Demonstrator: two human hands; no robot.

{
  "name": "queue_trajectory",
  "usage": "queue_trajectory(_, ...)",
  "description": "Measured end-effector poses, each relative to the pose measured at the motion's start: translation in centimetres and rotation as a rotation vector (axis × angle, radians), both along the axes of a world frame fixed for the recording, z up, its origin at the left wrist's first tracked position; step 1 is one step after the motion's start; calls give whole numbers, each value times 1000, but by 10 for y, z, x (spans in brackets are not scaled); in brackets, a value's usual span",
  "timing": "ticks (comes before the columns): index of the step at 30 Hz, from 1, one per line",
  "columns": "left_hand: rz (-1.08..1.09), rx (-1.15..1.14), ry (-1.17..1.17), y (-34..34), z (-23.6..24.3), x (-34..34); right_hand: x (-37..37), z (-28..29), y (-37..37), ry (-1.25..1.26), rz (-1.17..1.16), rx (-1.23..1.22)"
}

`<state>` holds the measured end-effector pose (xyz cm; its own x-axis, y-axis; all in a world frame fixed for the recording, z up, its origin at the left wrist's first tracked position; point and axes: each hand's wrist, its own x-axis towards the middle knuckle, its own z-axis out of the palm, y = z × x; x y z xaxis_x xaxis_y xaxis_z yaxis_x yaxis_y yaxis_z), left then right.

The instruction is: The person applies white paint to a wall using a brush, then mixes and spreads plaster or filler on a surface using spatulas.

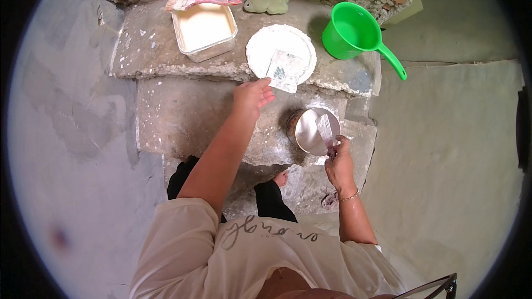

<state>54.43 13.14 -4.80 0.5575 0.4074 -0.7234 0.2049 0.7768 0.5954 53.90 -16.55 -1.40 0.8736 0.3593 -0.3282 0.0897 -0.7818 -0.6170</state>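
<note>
My right hand (341,167) is closed round the handle of a putty knife (325,127). The knife's whitish blade reaches into a round tin (292,130) with white powder or paste inside; which one I cannot tell. Further left, my left hand (254,97) has its fingers loosely apart. Its uppermost digit touches or nearly touches the corner of a flat, white-smeared rectangular piece (284,72). That piece lies tilted across the near rim of a white-coated round plate (256,50).
On the upper concrete step (149,50), a clear tub (206,50) of cream-coloured liquid carries a paintbrush (202,0) across its rim. A pale green lumpy object (266,1) lies behind the plate. A green dipper (349,36) stands at right. My bare foot (281,178) rests below.
</note>
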Motion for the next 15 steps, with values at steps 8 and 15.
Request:
queue_trajectory(8, 17, -84, -48, -2, 28, 0, 10, 22, 11, 49, -130, 268)
queue_trajectory(15, -101, -228, -121, 2, 52, -10, 13, 54, 50, 134, -228, 409)
